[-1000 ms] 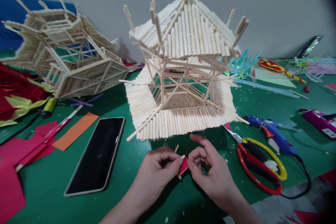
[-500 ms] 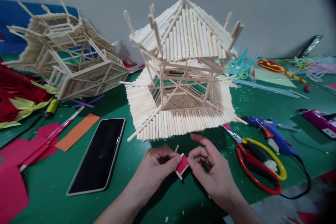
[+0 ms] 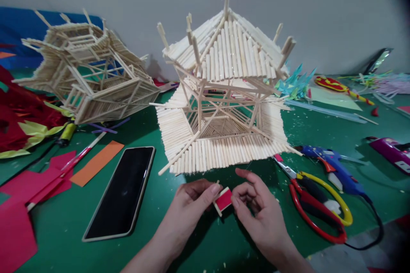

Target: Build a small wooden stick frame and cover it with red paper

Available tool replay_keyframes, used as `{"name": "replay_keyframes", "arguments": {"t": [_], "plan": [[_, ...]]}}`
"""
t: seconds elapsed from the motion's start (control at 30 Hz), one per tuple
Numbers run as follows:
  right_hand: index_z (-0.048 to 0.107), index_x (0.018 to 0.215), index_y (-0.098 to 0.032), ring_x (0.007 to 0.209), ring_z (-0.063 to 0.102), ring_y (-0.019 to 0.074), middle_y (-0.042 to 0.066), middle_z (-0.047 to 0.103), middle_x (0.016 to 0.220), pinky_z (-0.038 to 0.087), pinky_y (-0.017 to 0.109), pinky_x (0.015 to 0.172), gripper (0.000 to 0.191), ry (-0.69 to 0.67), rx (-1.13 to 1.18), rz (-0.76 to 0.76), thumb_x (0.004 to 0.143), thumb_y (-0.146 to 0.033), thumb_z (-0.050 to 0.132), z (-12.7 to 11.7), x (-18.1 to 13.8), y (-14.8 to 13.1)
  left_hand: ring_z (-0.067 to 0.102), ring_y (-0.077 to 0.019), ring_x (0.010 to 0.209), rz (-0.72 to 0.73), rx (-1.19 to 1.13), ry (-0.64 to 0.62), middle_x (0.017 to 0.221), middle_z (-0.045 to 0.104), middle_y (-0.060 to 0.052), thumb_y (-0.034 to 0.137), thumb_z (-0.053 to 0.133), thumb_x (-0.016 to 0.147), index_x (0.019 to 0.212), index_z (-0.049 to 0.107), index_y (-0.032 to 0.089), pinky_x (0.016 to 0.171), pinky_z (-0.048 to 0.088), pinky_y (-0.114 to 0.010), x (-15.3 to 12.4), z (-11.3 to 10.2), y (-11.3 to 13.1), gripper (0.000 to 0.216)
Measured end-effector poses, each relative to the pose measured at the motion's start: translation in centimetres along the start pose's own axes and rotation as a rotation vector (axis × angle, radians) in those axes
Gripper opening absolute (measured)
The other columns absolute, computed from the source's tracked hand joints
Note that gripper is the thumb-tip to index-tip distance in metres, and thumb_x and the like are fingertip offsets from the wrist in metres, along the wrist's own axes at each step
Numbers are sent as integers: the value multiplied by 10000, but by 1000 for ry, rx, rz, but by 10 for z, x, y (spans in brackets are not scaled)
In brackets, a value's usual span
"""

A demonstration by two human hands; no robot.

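Between my hands is a small red paper panel (image 3: 224, 200) with thin wooden sticks along its edges. My left hand (image 3: 195, 202) pinches its left side between thumb and fingers. At its right edge, my right hand (image 3: 256, 204) has thumb and fingers pinched together, with the index finger raised above. The right fingertips partly hide that edge. Just beyond my hands stands a pagoda-like model (image 3: 221, 151) built of pale wooden sticks, with a pointed roof and a wide lower skirt.
A phone (image 3: 120, 194) and an orange paper strip (image 3: 98, 163) lie to the left, near red paper (image 3: 19, 222). A second stick model (image 3: 105, 98) leans behind them. At right are red-and-yellow-handled scissors (image 3: 315, 222), a blue glue gun (image 3: 336, 166) and a purple tool (image 3: 389, 153).
The view has shifted slightly, so most things sit a little lower. My left thumb has moved up along the panel, exposing more of its red face.
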State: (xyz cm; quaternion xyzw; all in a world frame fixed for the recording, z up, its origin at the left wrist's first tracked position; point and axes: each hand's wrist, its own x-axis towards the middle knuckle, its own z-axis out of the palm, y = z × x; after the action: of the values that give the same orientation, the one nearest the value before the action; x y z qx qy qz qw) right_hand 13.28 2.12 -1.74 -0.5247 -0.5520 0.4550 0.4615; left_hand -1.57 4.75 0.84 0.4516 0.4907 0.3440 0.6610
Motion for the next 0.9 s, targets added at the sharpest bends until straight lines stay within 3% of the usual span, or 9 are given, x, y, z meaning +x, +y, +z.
{"name": "replay_keyframes", "arguments": {"t": [0.2,0.37,0.5,0.77,0.9], "plan": [[352,1089,-224,545,512,106,-22,543,669,428,192,495,344,214,39,-35,776,-209,493,3,2,3,423,-109,561,1,-5,33,595,545,2,316,618,660,678,620,134,502,316,-212,-1,4,-10,182],[354,1081,-215,566,547,111,-17,562,662,451,194,530,356,281,78,-55,761,-224,509,6,3,2,386,-85,517,-15,-8,57,578,541,13,319,647,616,682,641,137,464,287,-195,3,7,-23,193],[378,1062,-205,555,531,115,-19,553,640,438,203,529,354,318,106,-11,747,-258,528,10,2,0,368,-72,479,-33,-39,79,520,508,33,315,663,590,634,650,130,448,271,-192,4,9,-18,190],[396,1055,-194,629,540,135,26,569,749,450,230,574,333,181,138,51,762,-303,510,3,1,-2,388,-77,492,-119,-75,118,508,524,26,272,641,622,604,627,114,471,279,-196,0,12,-4,160],[516,889,-173,634,542,137,38,592,733,434,205,533,189,81,94,103,753,-304,522,-2,2,-7,361,-79,496,-129,-31,49,509,488,37,257,627,621,599,622,113,478,276,-202,0,13,-5,147]]}}
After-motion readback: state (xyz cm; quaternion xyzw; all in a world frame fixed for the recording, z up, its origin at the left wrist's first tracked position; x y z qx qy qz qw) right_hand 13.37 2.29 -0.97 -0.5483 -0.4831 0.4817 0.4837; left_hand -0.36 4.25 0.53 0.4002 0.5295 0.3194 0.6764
